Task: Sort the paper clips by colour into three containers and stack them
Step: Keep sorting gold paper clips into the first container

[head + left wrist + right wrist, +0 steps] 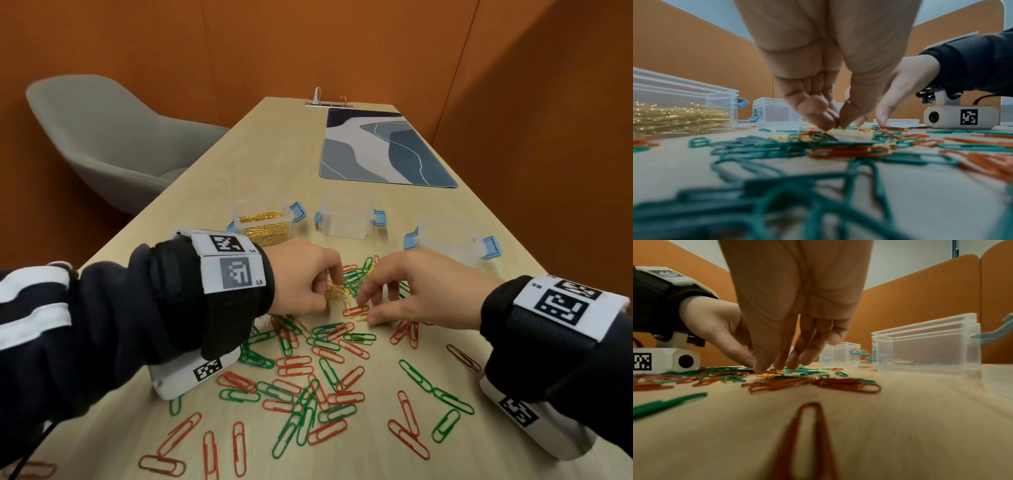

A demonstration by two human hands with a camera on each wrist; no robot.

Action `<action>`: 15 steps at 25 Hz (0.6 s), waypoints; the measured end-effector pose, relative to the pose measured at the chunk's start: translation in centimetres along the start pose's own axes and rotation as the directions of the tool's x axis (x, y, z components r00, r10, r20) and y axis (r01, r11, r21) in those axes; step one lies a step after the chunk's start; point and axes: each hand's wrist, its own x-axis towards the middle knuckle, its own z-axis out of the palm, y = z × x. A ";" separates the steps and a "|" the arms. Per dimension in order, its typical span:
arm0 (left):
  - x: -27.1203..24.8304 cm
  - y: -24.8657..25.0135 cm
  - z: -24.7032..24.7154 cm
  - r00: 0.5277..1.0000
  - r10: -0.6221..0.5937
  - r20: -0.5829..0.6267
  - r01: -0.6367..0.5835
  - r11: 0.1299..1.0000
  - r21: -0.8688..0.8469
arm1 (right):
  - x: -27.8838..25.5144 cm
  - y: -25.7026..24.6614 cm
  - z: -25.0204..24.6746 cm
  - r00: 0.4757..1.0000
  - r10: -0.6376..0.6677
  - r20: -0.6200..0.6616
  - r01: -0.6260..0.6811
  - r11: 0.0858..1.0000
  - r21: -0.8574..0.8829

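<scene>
Your table point(212, 178) carries a grey-blue mat point(387, 147) at the far end and three clear tubs in a row across the middle: the left tub point(262, 222) already holds a heap of gold clips, the middle tub point(346, 216) and the right tub point(452, 245) appear empty, though the right one is hard to read. Nearer to you, red clips point(294, 365) and green clips point(418, 375) lie scattered and overlapping, unsorted, across the near half of the table. Your left hand point(301, 277) sits at the far edge of the scatter with fingers and thumb curled together in a narrow pinch on a small bunch of gold clips point(337, 291); the left wrist view confirms the fingertips point(826, 120) closed at table level. Your right hand point(411, 294) is just beside it, fingers spread and lowered, tips on the pile near a gold clip; whether it actually grips anything, I cannot tell. My assessment: you are clearing the last gold before starting red and green. Tease each gold clip free of the coloured ones lying over it, check that no green wire is hooked in, then carry the bunch low to the left tub. Both wrists rest close together, so mind that neither sleeve drags loose clips off the near edge.
</scene>
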 end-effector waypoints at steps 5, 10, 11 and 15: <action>0.2 0.2 -0.1 0.991 -0.056 -0.118 0.052 0.998 -0.029 | 0.7 -0.6 0.3 0.998 -0.046 0.038 0.047 0.998 -0.032; 0.3 0.2 -0.3 0.986 -0.119 -0.121 0.103 0.986 -0.129 | 0.7 -0.4 0.3 1.000 -0.004 -0.001 0.004 1.000 -0.031; 0.4 0.2 -0.2 0.985 -0.128 -0.120 0.113 0.985 -0.129 | 0.6 -0.3 0.2 0.998 0.009 -0.057 -0.009 1.000 -0.006; 0.5 -0.1 -0.1 0.990 -0.128 -0.060 0.121 0.986 -0.115 | 0.0 0.3 -0.3 0.969 0.122 -0.214 -0.100 0.989 0.109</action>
